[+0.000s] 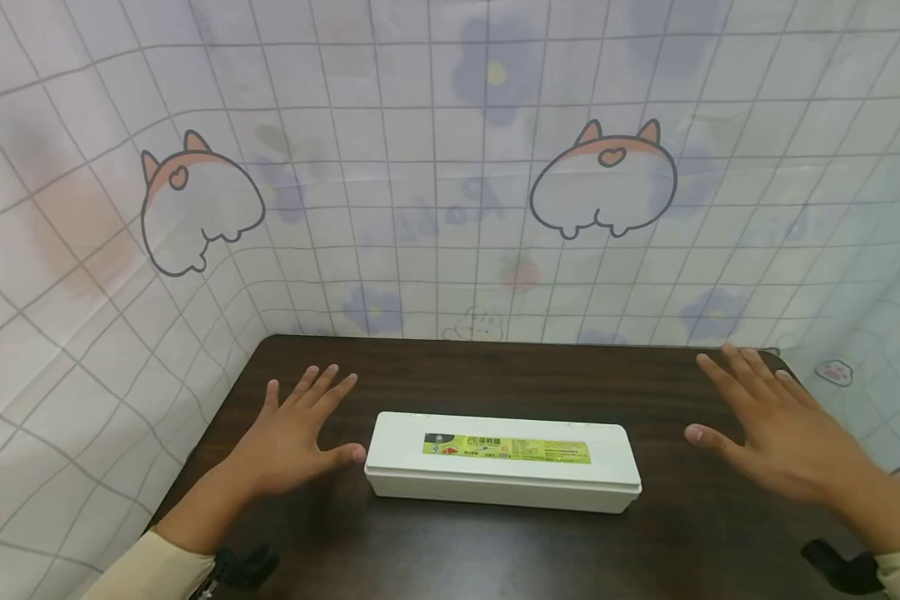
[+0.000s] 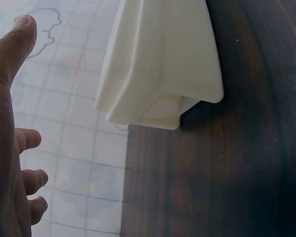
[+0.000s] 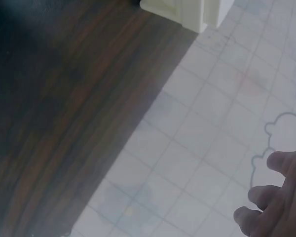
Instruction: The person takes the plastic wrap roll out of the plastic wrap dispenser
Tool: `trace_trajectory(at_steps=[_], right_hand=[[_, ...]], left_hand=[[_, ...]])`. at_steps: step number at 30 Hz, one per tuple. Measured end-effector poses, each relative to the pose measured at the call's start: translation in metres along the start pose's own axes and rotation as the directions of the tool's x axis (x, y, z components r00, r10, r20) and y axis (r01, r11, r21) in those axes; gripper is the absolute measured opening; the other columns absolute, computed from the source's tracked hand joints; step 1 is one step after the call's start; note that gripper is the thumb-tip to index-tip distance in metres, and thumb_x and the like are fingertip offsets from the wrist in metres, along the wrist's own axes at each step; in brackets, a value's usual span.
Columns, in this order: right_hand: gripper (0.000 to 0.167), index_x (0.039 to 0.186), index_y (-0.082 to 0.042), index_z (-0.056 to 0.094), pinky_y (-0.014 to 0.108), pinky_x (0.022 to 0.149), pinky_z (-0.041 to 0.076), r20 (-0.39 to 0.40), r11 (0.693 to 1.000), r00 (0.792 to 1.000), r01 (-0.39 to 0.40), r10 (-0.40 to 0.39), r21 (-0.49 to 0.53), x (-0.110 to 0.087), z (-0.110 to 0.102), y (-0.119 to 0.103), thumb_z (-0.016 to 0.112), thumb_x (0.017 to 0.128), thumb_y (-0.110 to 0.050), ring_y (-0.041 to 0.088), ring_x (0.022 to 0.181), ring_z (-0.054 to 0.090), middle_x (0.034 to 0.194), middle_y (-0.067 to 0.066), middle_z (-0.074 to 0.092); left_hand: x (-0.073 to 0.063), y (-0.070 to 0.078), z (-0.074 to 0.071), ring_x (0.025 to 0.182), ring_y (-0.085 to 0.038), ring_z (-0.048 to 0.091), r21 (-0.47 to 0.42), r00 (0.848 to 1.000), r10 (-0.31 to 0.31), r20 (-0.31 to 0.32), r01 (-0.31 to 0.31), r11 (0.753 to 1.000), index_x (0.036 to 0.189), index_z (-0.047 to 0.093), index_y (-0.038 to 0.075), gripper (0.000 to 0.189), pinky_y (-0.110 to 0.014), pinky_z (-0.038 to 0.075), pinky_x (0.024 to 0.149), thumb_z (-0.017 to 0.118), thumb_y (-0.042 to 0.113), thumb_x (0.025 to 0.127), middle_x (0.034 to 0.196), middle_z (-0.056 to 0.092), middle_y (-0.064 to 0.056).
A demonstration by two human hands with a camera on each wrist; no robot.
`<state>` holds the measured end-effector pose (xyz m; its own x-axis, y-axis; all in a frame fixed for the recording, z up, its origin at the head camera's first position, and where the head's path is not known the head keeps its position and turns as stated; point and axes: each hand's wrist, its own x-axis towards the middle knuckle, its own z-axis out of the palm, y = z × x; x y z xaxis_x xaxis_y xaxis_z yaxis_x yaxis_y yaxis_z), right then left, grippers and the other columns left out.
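A long white plastic box (image 1: pixel 501 464) with a green and yellow label lies lengthwise on the dark wooden table (image 1: pixel 495 375). My left hand (image 1: pixel 300 433) is flat with fingers spread just left of the box, its thumb close to the box's left end. My right hand (image 1: pixel 772 429) hovers open with fingers spread, a short way right of the box. In the left wrist view the box's end (image 2: pixel 163 64) fills the upper middle, beside my left hand (image 2: pixel 10 143). In the right wrist view only a corner of the box (image 3: pixel 192 11) shows at the top, far from my right hand (image 3: pixel 276 197).
A white gridded cloth (image 1: pixel 450 167) printed with cartoon animals and flowers stands as a wall around the table's back and both sides. Dark wrist straps (image 1: pixel 840 571) show at the bottom corners. Bare table lies in front of and behind the box.
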<state>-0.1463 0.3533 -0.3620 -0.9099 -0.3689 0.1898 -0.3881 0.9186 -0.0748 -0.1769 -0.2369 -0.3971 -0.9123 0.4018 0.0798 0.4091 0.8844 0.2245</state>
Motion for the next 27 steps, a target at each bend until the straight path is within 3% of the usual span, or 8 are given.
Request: trace_trajectory(at_steps=[18,27], right_hand=[[0.090,0.166,-0.015,0.008,0.051,0.120,-0.008,-0.008,0.999,0.999,0.044,-0.044,0.011,0.006,0.015,-0.017,0.059,0.101,-0.050,0.034,0.155,-0.001,0.168,0.022,0.010],[0.090,0.166,-0.016,0.007,0.049,0.120,-0.007,-0.009,0.999,0.999,0.049,-0.049,0.023,0.009,0.020,-0.024,0.059,0.102,-0.050,0.035,0.155,0.000,0.168,0.022,0.011]], left_hand=[[-0.002,0.003,0.030,0.152,-0.037,0.020,-0.090,0.999,0.038,-0.011,-0.039,0.995,0.163,0.026,0.018,0.110,-0.070,0.012,0.114,0.058,0.083,0.081,0.167,0.024,-0.010],[-0.002,0.002,0.044,0.150,-0.039,0.027,-0.172,0.999,0.028,-0.020,-0.031,0.985,0.162,0.028,0.016,0.116,-0.064,0.026,0.113,0.067,0.082,0.075,0.165,0.029,-0.012]])
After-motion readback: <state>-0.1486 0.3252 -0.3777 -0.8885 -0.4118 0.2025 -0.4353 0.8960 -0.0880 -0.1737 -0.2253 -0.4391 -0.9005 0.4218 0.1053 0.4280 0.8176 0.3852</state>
